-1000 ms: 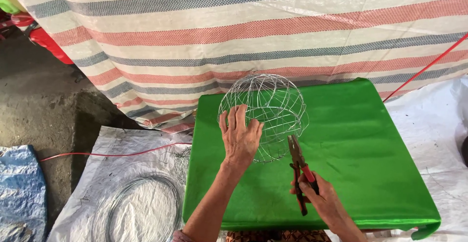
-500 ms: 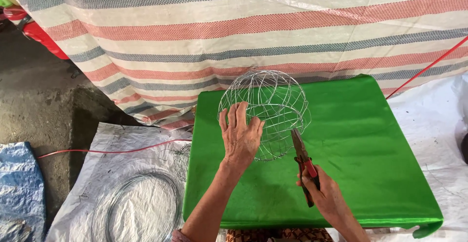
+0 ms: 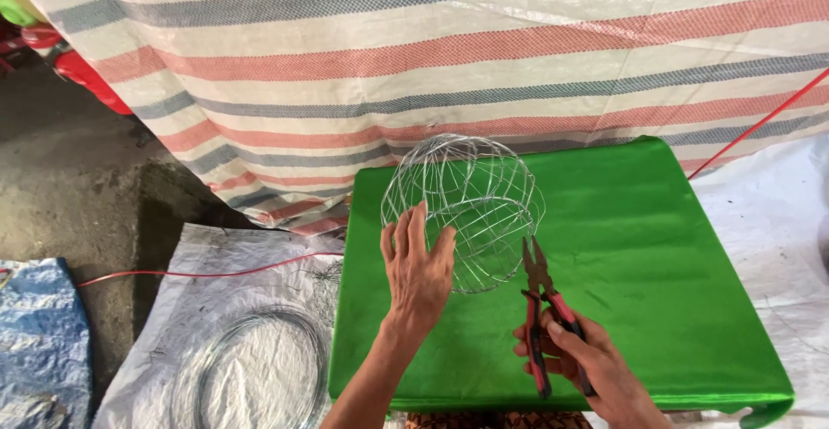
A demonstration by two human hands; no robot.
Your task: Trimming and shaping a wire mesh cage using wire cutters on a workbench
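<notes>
We could not see where the wire basket (image 3: 466,209) met the green table (image 3: 656,256): its thin strands blurred against the cloth, and its left rim was covered by the left hand (image 3: 419,269). The right hand (image 3: 587,364) was cut off at the bottom edge of the view, and the near edge of the table was partly lost behind both forearms. The pliers (image 3: 542,308) showed their dark nose and red handles, though the handle ends disappeared into the fist.

The left arm reached up from the near edge, palm flat and fingers spread, pressed against the basket's near left side (steadying it, not gripping a strand that we could make out). The right hand was clenched around the plier handles, nose pointing away toward the basket.

The basket sat on its side near the far left corner of the table, its open mouth turned toward us. The plier tip stood just beside its lower right rim; we could not tell whether they touched.

On the white sack (image 3: 216,308) left of the table lay a coil of wire (image 3: 250,368), with a striped tarp (image 3: 432,57) hanging beyond the far edge.
</notes>
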